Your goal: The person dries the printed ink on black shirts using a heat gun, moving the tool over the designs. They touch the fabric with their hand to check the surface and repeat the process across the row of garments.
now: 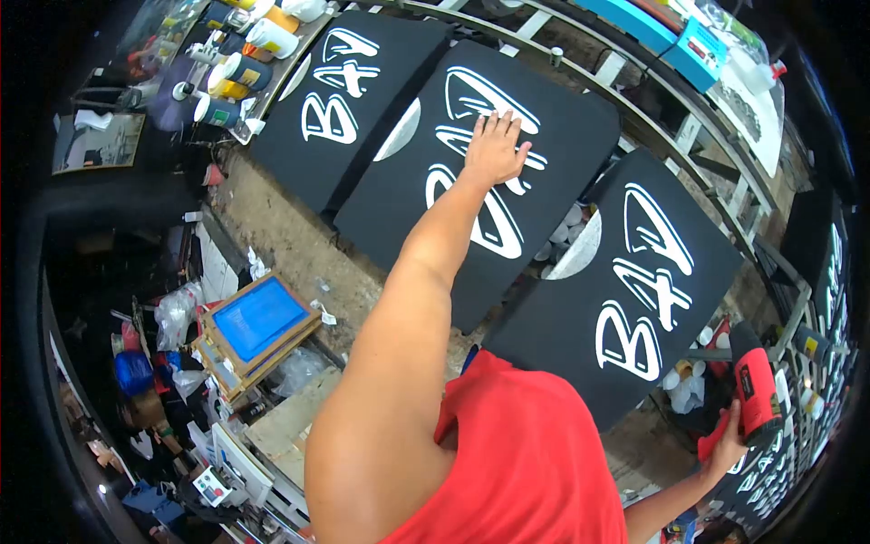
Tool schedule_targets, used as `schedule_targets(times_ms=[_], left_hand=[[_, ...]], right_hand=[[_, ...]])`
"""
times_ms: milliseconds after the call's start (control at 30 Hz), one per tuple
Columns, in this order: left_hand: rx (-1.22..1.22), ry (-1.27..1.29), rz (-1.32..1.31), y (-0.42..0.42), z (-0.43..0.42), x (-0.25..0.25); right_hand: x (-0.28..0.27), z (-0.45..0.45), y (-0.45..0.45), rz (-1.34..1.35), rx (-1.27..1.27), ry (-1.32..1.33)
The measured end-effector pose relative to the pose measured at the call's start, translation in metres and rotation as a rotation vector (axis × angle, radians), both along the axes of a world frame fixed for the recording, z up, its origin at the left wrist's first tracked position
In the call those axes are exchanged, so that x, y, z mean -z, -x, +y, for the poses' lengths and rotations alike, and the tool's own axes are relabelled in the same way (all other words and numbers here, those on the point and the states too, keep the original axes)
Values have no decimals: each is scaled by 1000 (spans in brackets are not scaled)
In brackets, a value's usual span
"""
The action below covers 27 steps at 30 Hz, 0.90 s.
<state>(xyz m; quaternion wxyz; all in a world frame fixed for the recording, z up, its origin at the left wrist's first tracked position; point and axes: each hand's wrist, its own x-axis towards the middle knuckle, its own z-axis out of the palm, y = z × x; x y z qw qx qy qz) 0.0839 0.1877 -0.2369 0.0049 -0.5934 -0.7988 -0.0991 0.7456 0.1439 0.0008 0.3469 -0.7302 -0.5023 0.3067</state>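
My left hand [498, 150] lies flat, fingers spread, on the white "BAD" lettering of the middle black panel [385, 213], which looks like a shirt on a board. On the right, my right hand [725, 446] is wrapped round the handle of a red and black heat gun [758, 385], held off to the side of the right-hand panel. That right black panel [544, 326] and the left black panel [290, 163] bear the same white lettering. Pale rounded patches show at the panels' edges.
Several paint bottles [274, 38] stand on a shelf at upper left. A curved metal rail [535, 23] runs behind the panels. Lower left are a wooden-framed blue screen [260, 317] and clutter. A blue box [700, 54] sits at upper right.
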Motion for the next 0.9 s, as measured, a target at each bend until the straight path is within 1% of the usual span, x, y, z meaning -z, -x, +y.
schedule_targets(times_ms=[67,100,200,233,267,300,333,367,400,433,467,500,533,567,600,633,667,700,767,800,833,867,900], left_hand=[[52,46,-77,9,-11,-6],[-9,-32,-27,14,-19,1],[-410,-18,18,24,-49,8],[-420,4,-6,27,-61,12],[-426,26,-32,30,-71,14],[-422,63,-50,31,-77,13],[-396,116,17,31,-80,1],[-428,97,-11,32,-85,-14],[-456,23,-156,31,-86,-45],[-436,-69,-246,29,-90,-49],[-417,-163,-345,2,-87,-87],[-299,-217,-240,5,-90,-68],[-257,-209,-159,14,-90,-45],[-171,-188,-28,17,-90,-33],[-210,-71,188,41,-89,21],[-312,183,222,35,-82,20],[-339,138,183,34,-83,30],[-348,228,131,29,-81,15],[-338,213,55,37,-77,24],[-335,218,9,36,-72,25],[-287,109,-41,33,-72,27],[-288,109,-40,34,-65,32],[-68,32,-167,43,-56,45]], right_hand=[[1,-1,-1,-22,-14,7],[1,-3,-2,-20,-22,17],[-3,-8,3,-28,-7,39],[-6,-10,3,-43,16,60],[1,-10,-3,-49,29,48],[14,-9,-13,-1,19,5],[4,-12,1,38,25,-46],[-3,-19,14,11,68,99],[-30,-17,48,-25,152,223],[5,-17,-2,-230,127,244],[-34,-16,47,-454,103,280],[-35,-18,50,-358,103,201],[-26,-20,53,-224,42,-191],[-40,-19,57,-84,-36,-74],[-29,-19,45,-145,-117,-207],[-32,-19,44,-138,-112,-187],[-34,-19,44,-111,-132,-160],[-41,-18,47,-114,-104,-178],[-55,-17,60,-211,-116,2],[-53,-14,60,-211,-101,-11],[-48,-10,59,-218,-132,-22],[-42,-7,58,-224,-173,-26],[-44,-4,64,-226,-186,-46]])
